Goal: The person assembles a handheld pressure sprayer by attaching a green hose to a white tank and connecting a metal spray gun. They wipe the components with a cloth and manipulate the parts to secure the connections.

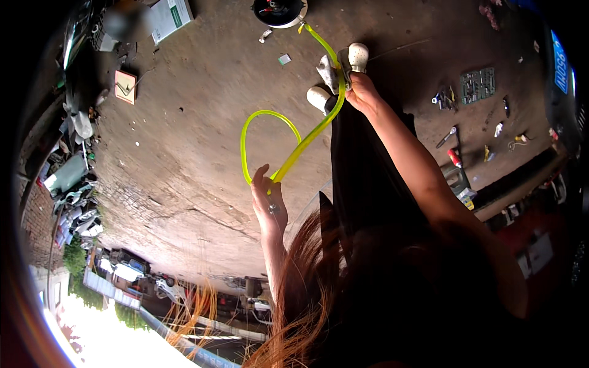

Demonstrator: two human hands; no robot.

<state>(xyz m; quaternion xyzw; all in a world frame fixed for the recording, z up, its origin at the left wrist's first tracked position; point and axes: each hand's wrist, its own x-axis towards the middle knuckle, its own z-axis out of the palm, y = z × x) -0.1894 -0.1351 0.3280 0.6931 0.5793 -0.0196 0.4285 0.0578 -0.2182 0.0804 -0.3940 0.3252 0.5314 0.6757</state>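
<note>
A translucent yellow-green hose (314, 132) runs from a round black tub with a pale rim (287, 24) at the top, past my right hand, down to my left hand. My left hand (268, 199) is closed on the hose, and a loop of it bulges up and to the left from there. Something small and shiny shows at this hand; I cannot make out what it is. My right hand (362, 92) grips a grey-white cloth (328, 72) against the hose, beside my white shoes (358, 56). Its fingertips are partly hidden.
A flat box (169, 21) and a pink-edged card (125, 87) lie on the concrete floor to the left. Rightward are a socket set (477, 84), a ratchet (447, 137) and a red-handled tool (454, 158). Piled clutter (76, 178) lines the left wall; a vehicle (561, 80) stands far right.
</note>
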